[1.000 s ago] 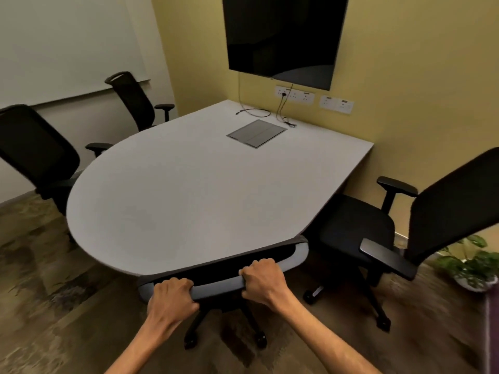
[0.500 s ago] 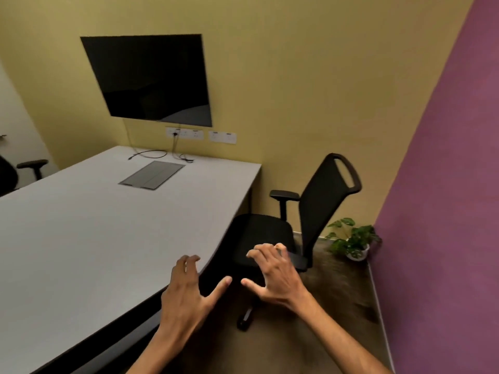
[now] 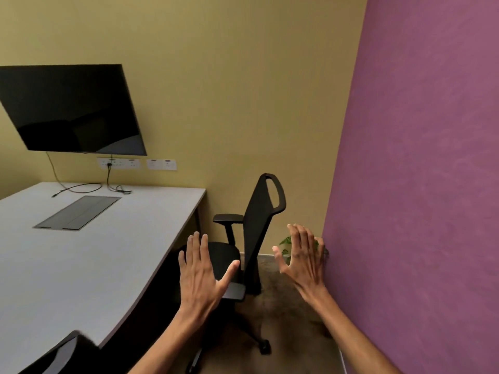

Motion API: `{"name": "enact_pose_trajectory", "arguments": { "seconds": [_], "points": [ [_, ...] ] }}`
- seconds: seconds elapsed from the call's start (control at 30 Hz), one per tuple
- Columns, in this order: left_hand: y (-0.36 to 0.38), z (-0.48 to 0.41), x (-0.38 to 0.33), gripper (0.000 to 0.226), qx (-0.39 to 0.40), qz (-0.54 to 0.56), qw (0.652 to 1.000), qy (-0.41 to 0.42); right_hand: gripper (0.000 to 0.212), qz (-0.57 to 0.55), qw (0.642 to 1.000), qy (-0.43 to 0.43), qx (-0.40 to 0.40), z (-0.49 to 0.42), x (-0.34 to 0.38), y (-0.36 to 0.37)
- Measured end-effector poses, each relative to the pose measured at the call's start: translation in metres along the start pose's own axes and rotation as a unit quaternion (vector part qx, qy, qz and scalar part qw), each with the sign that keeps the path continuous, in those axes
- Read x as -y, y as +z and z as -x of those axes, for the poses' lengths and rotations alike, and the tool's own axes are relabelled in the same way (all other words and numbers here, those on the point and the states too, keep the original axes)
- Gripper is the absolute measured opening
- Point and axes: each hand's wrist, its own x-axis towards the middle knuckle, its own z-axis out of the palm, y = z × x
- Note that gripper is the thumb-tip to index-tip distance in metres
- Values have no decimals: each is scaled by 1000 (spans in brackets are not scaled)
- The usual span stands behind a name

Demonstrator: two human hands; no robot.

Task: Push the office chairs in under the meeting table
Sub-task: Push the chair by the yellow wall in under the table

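A black office chair (image 3: pixel 259 225) stands at the right side of the grey meeting table (image 3: pixel 89 255), its seat partly under the table edge and its back toward the purple wall. My left hand (image 3: pixel 201 273) is raised with fingers spread in front of the seat and near armrest, touching nothing. My right hand (image 3: pixel 302 255) is also open with fingers spread, held to the right of the chair's back. The top of another chair's back (image 3: pixel 58 352) shows at the bottom left, against the table's curved end.
A purple wall (image 3: pixel 418 184) runs close along the right. A small potted plant (image 3: pixel 287 245) sits in the corner behind the chair. A black screen (image 3: pixel 73 109) hangs on the yellow wall, with sockets and cables beneath. A cable hatch (image 3: pixel 78 211) lies in the tabletop.
Both hands let go of the first chair's back, which now sits under the table's end. My view swung right, and my open hands rose and moved closer to the second chair.
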Motion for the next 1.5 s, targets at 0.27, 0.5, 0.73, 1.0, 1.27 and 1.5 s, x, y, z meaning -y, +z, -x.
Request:
{"name": "enact_pose_trajectory", "arguments": {
  "seconds": [0.27,0.5,0.73,1.0,1.27,1.5],
  "points": [
    [69,-82,-61,103,-5,13,999,37,68,30,999,35,-14,-54,-87,13],
    [145,-160,-87,104,9,27,999,33,70,57,997,49,23,-120,-148,57],
    [201,-248,-112,106,17,-4,998,56,66,62,997,41,10,-210,-170,90],
    [294,-301,-144,91,170,-28,984,43,66,43,997,47,40,-276,-202,157],
    [340,-297,-123,59,199,-51,975,89,64,37,996,-17,74,-328,-231,213],
    [310,-274,-71,49,160,-43,961,222,62,-13,987,-104,122,-349,-212,254]
  ]
}}
